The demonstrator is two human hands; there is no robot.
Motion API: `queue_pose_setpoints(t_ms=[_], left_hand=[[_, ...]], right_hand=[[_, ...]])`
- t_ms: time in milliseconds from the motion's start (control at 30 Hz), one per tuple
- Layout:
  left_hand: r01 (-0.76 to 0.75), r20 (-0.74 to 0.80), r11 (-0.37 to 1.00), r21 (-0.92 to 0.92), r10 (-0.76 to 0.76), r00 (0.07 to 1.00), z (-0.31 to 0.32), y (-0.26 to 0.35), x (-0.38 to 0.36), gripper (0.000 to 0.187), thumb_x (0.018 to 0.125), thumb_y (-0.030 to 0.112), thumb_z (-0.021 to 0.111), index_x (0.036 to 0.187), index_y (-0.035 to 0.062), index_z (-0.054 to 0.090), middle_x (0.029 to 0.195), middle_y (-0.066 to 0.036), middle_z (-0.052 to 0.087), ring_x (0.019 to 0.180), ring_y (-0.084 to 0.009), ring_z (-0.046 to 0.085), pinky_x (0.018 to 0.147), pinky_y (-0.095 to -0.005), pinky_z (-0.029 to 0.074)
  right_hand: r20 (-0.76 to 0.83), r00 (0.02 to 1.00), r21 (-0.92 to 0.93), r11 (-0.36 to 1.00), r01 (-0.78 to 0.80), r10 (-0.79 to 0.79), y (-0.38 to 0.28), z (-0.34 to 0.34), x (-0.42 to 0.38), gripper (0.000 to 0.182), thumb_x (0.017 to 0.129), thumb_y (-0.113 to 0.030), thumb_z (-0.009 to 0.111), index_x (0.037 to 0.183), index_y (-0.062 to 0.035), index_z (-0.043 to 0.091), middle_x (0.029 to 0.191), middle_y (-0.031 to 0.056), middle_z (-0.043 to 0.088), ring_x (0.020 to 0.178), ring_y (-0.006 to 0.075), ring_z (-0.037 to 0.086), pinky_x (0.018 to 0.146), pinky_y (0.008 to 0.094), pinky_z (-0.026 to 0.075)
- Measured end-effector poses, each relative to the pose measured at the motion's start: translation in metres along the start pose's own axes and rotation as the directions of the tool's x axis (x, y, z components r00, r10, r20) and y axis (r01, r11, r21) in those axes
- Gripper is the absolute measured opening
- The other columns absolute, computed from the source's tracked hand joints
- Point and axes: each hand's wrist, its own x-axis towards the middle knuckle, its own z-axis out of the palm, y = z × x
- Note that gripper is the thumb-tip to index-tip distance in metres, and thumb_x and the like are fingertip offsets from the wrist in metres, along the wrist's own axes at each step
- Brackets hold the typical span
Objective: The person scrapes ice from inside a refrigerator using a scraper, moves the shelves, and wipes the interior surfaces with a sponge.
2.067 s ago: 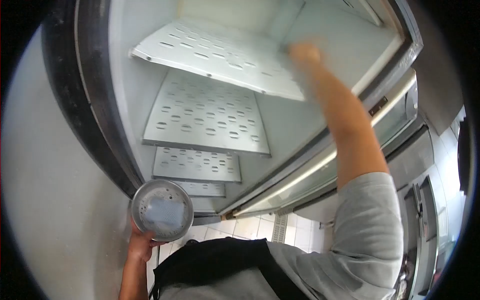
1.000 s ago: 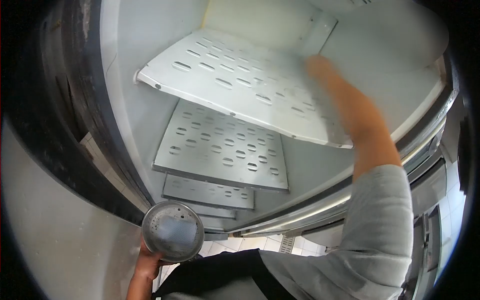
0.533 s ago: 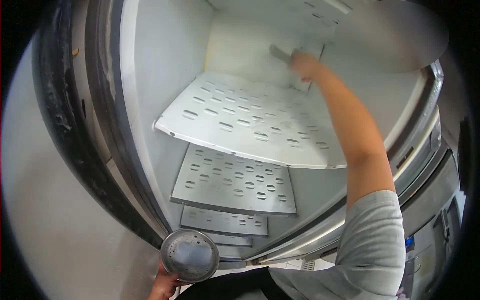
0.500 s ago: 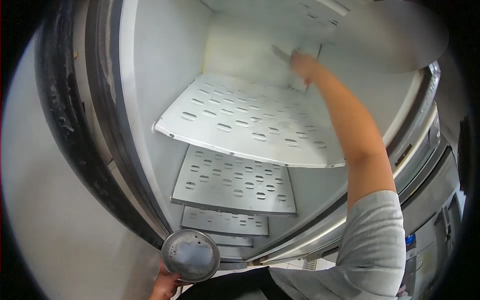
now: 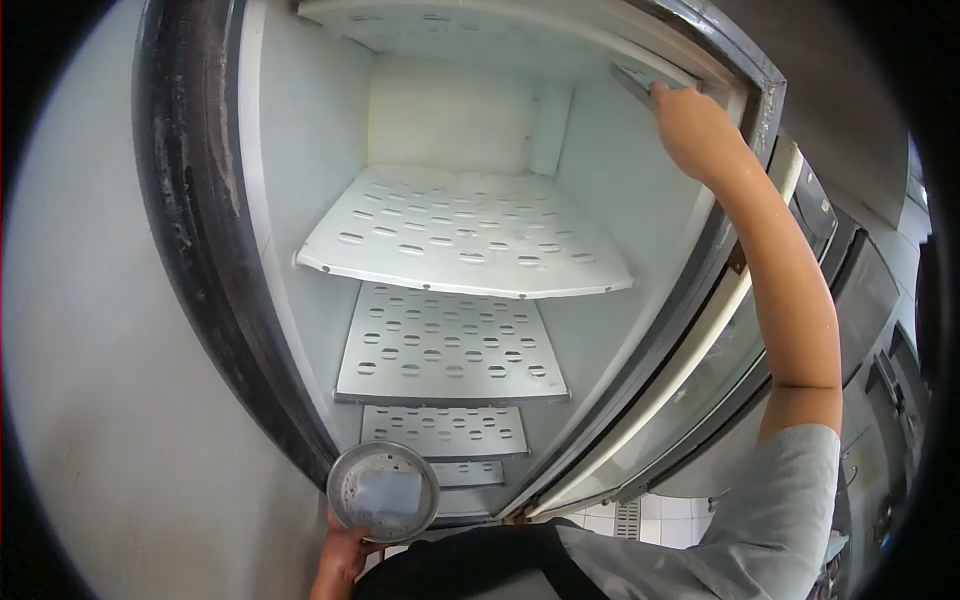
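A: How is the left grip (image 5: 343,552) set?

B: Fingers and thumb pinch the lower edge of the metal bowl (image 5: 378,456), just outside the cabinet's (image 5: 300,345) lower left corner. A pale pad (image 5: 390,492) lies in it, with what look like suds or drops around. I can't tell whether it's sponge or cloth.

A: And the right grip (image 5: 700,130)?

B: Closed on a thin flat blade (image 5: 632,84), up inside the cabinet's upper right corner. The tip points at the underside of the top panel (image 5: 540,42), near its right front edge. Whether it touches, I can't tell.

A: How much looks done?

B: I'd judge things are under way: blade in hand, up at that corner, and the pad in the bowl. Nothing visible divides a finished part from an unfinished one.

A: Look further in, then.

B: The upper shelf (image 5: 480,275) has dark spots along its front edge. I can't say whether those are marks or holes, so I wouldn't count them as left over. Below it, the slotted second shelf (image 5: 450,345) reads pale and even.

A: And farthest?

B: The back wall (image 5: 450,115), faintly yellowish towards its left edge. That could be stain or just the light; how much is left there, I can't judge.
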Motion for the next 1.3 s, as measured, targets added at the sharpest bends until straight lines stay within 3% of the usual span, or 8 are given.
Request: queue_pose_setpoints(t_ms=[600,700,800,933,1000,1033,1133,1300], left_hand=[[0.024,0.003,0.998,-0.062,-0.024,1.0,0.0,0.005,-0.007,0.083,0.068,-0.014,0.041,0.133,0.0291,0.014,0.126,-0.018,0.034,0.098,-0.0407,0.053,0.058,-0.046,0.057],[0.049,-0.018,0.996,-0.074,-0.05,0.999,0.003,0.008,-0.005,0.077,0.069,-0.014,0.041,0.132,0.0248,0.019,0.124,-0.018,0.036,0.094,-0.0391,0.055,0.055,-0.0422,0.057],[0.03,-0.057,0.997,-0.067,-0.033,0.998,0.014,0.016,-0.01,0.069,0.071,-0.012,0.043,0.13,0.0198,0.026,0.119,-0.018,0.041,0.088,-0.037,0.057,0.049,-0.0371,0.057],[-0.019,-0.077,0.997,-0.071,0.013,0.997,0.022,0.02,-0.012,0.073,0.07,-0.014,0.043,0.13,0.0204,0.021,0.121,-0.019,0.038,0.09,-0.0388,0.057,0.053,-0.0423,0.058],[-0.006,-0.085,0.996,-0.087,-0.001,0.996,0.022,0.021,-0.013,0.073,0.07,-0.014,0.044,0.13,0.0195,0.02,0.121,-0.019,0.039,0.088,-0.0385,0.058,0.053,-0.0416,0.058],[0.006,-0.111,0.997,-0.077,-0.015,0.994,0.025,0.023,-0.016,0.071,0.07,-0.014,0.045,0.13,0.0183,0.022,0.119,-0.019,0.041,0.085,-0.0376,0.059,0.052,-0.039,0.058],[0.014,-0.155,1.0,0.001,-0.013,0.988,0.035,0.03,-0.025,0.065,0.072,-0.013,0.046,0.127,0.0155,0.025,0.115,-0.019,0.044,0.077,-0.036,0.061,0.05,-0.0353,0.058],[0.006,-0.155,1.0,0.014,-0.004,0.988,0.018,0.016,-0.018,0.057,0.074,-0.012,0.047,0.123,0.0118,0.028,0.113,-0.019,0.047,0.079,-0.0339,0.062,0.052,-0.0356,0.058]], right_hand=[[-0.187,0.98,0.179,0.983,-0.026,0.06,-0.015,0.139,0.133,0.026,0.083,-0.011,0.045,0.104,-0.0043,0.059,0.102,0.0181,0.061,0.096,0.0311,0.06,0.078,0.0399,0.05],[0.145,0.98,-0.134,0.978,0.158,-0.138,-0.016,0.12,0.138,0.025,0.084,-0.012,0.046,0.103,-0.0048,0.06,0.104,0.0188,0.06,0.097,0.0325,0.059,0.076,0.0413,0.05],[0.146,0.989,0.27,0.963,-0.015,-0.025,-0.022,0.161,0.158,0.02,0.084,-0.01,0.047,0.097,-0.0031,0.06,0.094,0.0158,0.062,0.085,0.0287,0.062,0.066,0.0418,0.051],[0.548,0.831,0.819,-0.139,-0.556,-0.093,-0.022,0.215,0.18,0.013,0.085,-0.008,0.046,0.088,-0.0023,0.057,0.078,0.0124,0.055,0.069,0.0234,0.056,0.059,0.04,0.049],[0.345,0.859,0.595,-0.619,-0.512,-0.379,-0.015,0.303,0.228,0.011,0.085,-0.007,0.045,0.085,-0.0019,0.054,0.074,0.0104,0.051,0.066,0.0211,0.053,0.059,0.0389,0.049],[0.623,0.736,0.325,-0.769,-0.551,-0.264,-0.026,0.304,0.246,0.011,0.084,-0.008,0.046,0.086,-0.0016,0.054,0.08,0.0109,0.055,0.074,0.0219,0.055,0.061,0.0393,0.048],[0.203,0.915,-0.328,-0.905,-0.271,-0.347,-0.025,0.363,0.28,0.015,0.082,-0.013,0.05,0.089,0.0,0.054,0.083,0.0109,0.057,0.075,0.0224,0.057,0.059,0.0376,0.048],[0.503,0.863,-0.515,-0.816,0.261,-0.042,-0.057,0.341,0.333,0.023,0.082,-0.023,0.05,0.096,-0.0046,0.056,0.086,0.0114,0.059,0.078,0.0231,0.058,0.061,0.0359,0.048]])
